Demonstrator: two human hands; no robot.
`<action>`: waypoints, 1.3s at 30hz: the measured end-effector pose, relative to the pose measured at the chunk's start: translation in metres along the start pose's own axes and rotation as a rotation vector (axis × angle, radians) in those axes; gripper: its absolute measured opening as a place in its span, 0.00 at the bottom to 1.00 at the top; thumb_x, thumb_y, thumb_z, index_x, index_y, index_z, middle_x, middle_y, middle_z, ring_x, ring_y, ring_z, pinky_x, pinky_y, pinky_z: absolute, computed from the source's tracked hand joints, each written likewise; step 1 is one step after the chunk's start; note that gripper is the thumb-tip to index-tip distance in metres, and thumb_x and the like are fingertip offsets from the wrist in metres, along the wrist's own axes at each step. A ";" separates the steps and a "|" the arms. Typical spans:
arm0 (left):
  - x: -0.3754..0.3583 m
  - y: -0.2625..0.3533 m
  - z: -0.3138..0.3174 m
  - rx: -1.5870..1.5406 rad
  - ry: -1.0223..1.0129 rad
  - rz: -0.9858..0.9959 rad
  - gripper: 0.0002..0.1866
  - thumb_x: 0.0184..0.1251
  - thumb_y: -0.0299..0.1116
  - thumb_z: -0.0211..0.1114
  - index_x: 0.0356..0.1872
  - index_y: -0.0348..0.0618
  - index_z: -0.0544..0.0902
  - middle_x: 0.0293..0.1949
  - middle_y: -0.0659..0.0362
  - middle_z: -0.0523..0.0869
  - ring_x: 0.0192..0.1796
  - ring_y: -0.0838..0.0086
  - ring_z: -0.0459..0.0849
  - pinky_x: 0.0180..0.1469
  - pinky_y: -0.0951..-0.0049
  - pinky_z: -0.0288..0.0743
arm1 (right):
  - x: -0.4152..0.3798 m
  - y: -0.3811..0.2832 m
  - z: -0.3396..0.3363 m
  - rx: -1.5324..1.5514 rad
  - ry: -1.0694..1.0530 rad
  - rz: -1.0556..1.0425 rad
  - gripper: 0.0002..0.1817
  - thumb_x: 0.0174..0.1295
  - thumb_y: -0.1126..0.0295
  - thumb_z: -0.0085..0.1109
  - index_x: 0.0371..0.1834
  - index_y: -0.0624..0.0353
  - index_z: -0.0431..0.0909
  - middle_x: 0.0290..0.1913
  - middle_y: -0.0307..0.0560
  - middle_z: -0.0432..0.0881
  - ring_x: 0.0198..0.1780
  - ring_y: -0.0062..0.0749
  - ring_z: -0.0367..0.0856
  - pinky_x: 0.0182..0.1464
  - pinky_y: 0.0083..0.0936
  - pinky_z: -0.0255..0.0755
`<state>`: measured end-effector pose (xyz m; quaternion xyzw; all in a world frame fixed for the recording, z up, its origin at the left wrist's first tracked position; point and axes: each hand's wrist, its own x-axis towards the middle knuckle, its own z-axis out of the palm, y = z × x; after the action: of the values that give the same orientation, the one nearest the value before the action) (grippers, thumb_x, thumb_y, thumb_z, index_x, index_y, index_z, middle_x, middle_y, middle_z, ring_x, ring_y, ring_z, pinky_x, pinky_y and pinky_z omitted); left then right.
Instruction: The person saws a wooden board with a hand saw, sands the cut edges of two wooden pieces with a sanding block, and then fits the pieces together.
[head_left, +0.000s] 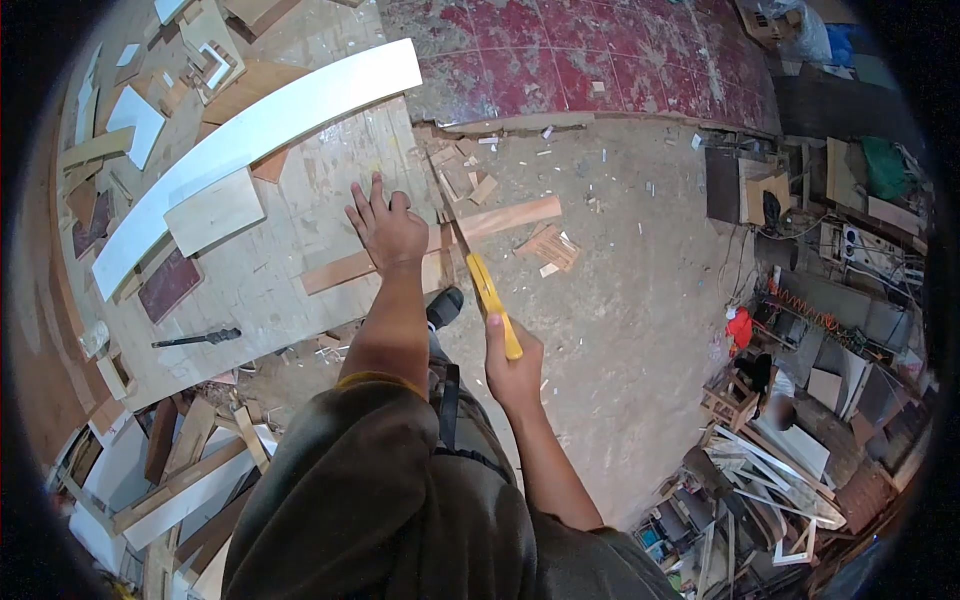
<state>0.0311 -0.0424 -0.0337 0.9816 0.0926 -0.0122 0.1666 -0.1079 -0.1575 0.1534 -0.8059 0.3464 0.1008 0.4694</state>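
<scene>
A reddish-brown wooden strip (520, 216) lies across the right edge of the plywood work surface (330, 180), its right part sticking out over the floor. My left hand (390, 232) presses on the strip near that edge, fingers spread and pointing away from me. Closed around the yellow handle of a handsaw (487, 290), my right hand (515, 362) is to the right of the surface. The saw's blade reaches up and left across the strip, just beyond the surface's edge.
On the surface are a long curved white board (270, 140), a pale rectangular block (215, 212) and a black tool (197, 338). Scrap wood (190, 480) is piled at lower left. A seated person (778, 408) and clutter are at right.
</scene>
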 end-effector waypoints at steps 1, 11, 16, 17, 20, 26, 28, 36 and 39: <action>0.001 0.000 0.001 -0.007 0.006 -0.003 0.07 0.58 0.27 0.59 0.36 0.52 0.82 0.75 0.59 0.65 0.81 0.53 0.48 0.81 0.45 0.39 | -0.010 0.001 -0.007 0.022 -0.017 0.015 0.22 0.72 0.56 0.56 0.29 0.65 0.81 0.19 0.57 0.77 0.22 0.39 0.79 0.29 0.34 0.70; 0.001 0.000 0.007 0.035 0.021 -0.003 0.10 0.61 0.30 0.57 0.42 0.48 0.83 0.76 0.58 0.64 0.81 0.51 0.49 0.81 0.44 0.38 | -0.080 0.040 -0.080 0.175 0.083 -0.206 0.21 0.73 0.59 0.52 0.24 0.62 0.71 0.19 0.42 0.73 0.19 0.22 0.69 0.22 0.25 0.60; 0.005 0.004 0.000 0.069 -0.029 -0.021 0.13 0.61 0.32 0.57 0.44 0.47 0.84 0.76 0.57 0.63 0.81 0.51 0.48 0.80 0.43 0.38 | -0.039 0.019 -0.056 0.363 0.115 -0.027 0.22 0.75 0.57 0.51 0.25 0.62 0.73 0.19 0.34 0.69 0.21 0.16 0.65 0.23 0.22 0.58; 0.004 0.004 -0.001 0.080 -0.056 -0.028 0.13 0.61 0.32 0.57 0.44 0.46 0.84 0.76 0.56 0.63 0.81 0.51 0.47 0.80 0.43 0.37 | -0.031 0.020 -0.050 0.378 0.111 0.042 0.22 0.75 0.57 0.51 0.26 0.62 0.73 0.19 0.33 0.69 0.22 0.16 0.64 0.23 0.21 0.58; 0.003 0.003 0.003 0.056 -0.008 -0.013 0.13 0.60 0.32 0.57 0.44 0.46 0.84 0.76 0.56 0.63 0.81 0.51 0.48 0.80 0.43 0.38 | -0.010 0.031 -0.031 0.306 0.075 0.036 0.22 0.76 0.57 0.51 0.27 0.62 0.73 0.20 0.32 0.68 0.23 0.16 0.65 0.24 0.20 0.58; 0.004 0.001 0.005 0.044 0.001 -0.004 0.12 0.59 0.34 0.58 0.42 0.45 0.84 0.75 0.55 0.64 0.81 0.49 0.48 0.80 0.42 0.39 | 0.005 0.021 -0.012 0.330 0.040 0.062 0.19 0.76 0.60 0.52 0.28 0.63 0.75 0.20 0.31 0.69 0.23 0.15 0.65 0.25 0.20 0.58; 0.003 0.001 0.007 0.051 0.011 -0.004 0.11 0.59 0.34 0.58 0.41 0.46 0.84 0.75 0.55 0.65 0.81 0.49 0.48 0.79 0.41 0.39 | 0.008 0.022 -0.008 0.348 0.026 0.057 0.19 0.76 0.61 0.53 0.29 0.63 0.75 0.20 0.32 0.69 0.23 0.14 0.64 0.25 0.20 0.58; 0.000 -0.003 0.002 -0.061 0.070 0.154 0.08 0.58 0.34 0.61 0.38 0.48 0.83 0.71 0.53 0.70 0.79 0.46 0.54 0.78 0.39 0.44 | 0.006 0.029 -0.011 0.437 0.074 0.117 0.21 0.76 0.56 0.53 0.30 0.62 0.76 0.21 0.31 0.69 0.21 0.14 0.65 0.23 0.19 0.58; -0.003 -0.005 -0.006 -0.196 0.180 0.260 0.10 0.59 0.34 0.63 0.41 0.48 0.83 0.68 0.53 0.73 0.76 0.45 0.59 0.76 0.39 0.47 | 0.001 0.034 -0.022 0.499 0.088 0.126 0.21 0.76 0.55 0.53 0.32 0.62 0.77 0.21 0.31 0.69 0.21 0.14 0.65 0.23 0.18 0.57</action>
<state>0.0277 -0.0368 -0.0297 0.9615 -0.0199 0.1064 0.2527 -0.1332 -0.1869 0.1414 -0.6457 0.4301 0.0060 0.6309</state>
